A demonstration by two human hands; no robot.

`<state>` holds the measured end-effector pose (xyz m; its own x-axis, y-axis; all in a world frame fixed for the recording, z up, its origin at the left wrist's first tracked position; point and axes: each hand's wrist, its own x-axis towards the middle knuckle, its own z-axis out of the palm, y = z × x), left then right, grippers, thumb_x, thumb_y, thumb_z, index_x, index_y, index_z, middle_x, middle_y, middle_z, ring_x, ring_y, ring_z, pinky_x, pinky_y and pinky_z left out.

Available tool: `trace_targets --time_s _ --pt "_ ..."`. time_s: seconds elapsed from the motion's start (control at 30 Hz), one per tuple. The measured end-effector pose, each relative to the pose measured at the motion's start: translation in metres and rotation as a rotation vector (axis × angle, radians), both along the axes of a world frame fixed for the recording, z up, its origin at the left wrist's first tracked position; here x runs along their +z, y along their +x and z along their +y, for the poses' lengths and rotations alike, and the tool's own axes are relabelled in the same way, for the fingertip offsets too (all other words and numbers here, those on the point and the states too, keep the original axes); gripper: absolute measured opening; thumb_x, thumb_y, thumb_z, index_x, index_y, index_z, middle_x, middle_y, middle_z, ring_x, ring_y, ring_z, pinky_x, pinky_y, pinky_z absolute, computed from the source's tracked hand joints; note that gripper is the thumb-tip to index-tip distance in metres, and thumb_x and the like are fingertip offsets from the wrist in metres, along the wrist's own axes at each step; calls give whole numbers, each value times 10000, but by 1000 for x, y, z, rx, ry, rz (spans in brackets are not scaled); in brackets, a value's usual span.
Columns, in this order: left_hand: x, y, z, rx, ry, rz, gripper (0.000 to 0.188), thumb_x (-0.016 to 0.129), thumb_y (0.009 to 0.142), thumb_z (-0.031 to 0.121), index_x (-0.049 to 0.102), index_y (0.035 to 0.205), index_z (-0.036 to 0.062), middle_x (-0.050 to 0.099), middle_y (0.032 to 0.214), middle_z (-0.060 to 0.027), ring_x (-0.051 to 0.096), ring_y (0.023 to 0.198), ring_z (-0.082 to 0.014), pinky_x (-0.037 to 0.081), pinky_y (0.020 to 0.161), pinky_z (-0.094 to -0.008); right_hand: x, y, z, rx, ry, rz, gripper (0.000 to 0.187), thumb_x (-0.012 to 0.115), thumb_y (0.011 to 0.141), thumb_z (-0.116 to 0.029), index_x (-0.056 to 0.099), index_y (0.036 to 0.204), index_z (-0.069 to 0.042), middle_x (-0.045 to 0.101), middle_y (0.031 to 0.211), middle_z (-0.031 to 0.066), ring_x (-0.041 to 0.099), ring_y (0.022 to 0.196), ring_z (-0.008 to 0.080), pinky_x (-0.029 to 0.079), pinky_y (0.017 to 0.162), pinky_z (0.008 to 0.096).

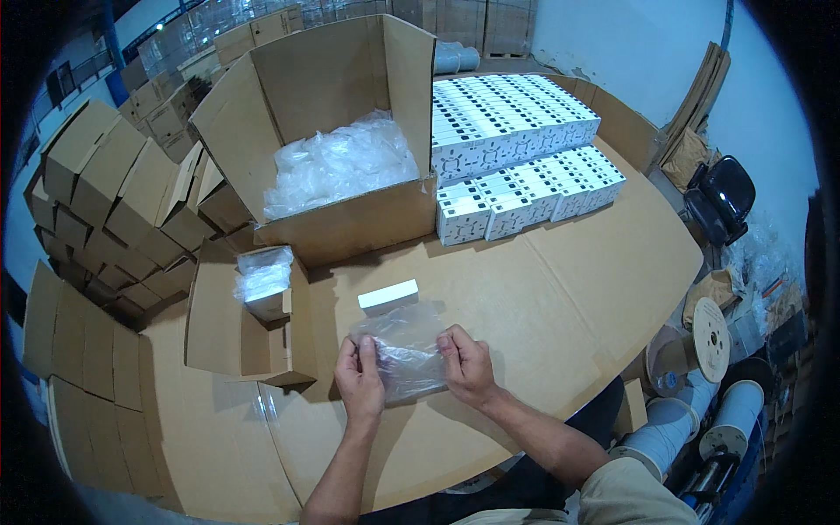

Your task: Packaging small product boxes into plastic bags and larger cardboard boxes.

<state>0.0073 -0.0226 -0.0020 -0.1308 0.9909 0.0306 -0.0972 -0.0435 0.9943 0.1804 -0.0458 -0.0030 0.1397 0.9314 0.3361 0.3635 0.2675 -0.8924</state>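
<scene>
A clear plastic bag (404, 354) is stretched between my two hands, low over the cardboard-covered table. My left hand (360, 376) grips its left edge, thumb on top. On the opposite edge, my right hand (468, 366) pinches the bag between thumb and fingers. Just beyond the bag lies a small white box (388, 298), its near part partly behind the plastic. To the left stands an open carton (214, 324) with several plastic-wrapped items (263, 278) inside at its far end.
A large open carton (350, 219) holds a heap of clear plastic bags (346, 162). Right of it are stacked rows of white printed boxes (516, 131). Brown cartons (114, 184) pile up at the left. Cable spools (710, 337) and a black chair (722, 197) stand beyond the table's right edge.
</scene>
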Motion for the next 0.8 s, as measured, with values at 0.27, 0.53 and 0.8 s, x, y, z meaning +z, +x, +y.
trace_targets --time_s 0.27,0.53,0.8 --pt "0 8 0 116 183 343 246 518 1069 218 597 944 21 575 725 -32 528 618 -104 441 565 -300 0 -2 13 73 -97 281 228 682 985 -211 642 1087 -11 670 794 11 579 659 69 491 586 275" --pt "0 11 -1 191 304 446 223 520 1059 195 599 955 14 637 765 -91 595 655 -144 486 603 -331 22 -5 26 -53 -187 629 251 580 1049 -224 662 943 -12 673 824 5 594 718 75 508 642 256" --pt "-2 3 5 136 98 172 254 581 1047 266 622 992 22 642 846 -4 608 767 -84 493 649 -285 10 -29 19 -178 -80 181 312 550 1067 -264 630 890 -21 500 628 -36 453 584 37 366 510 245"
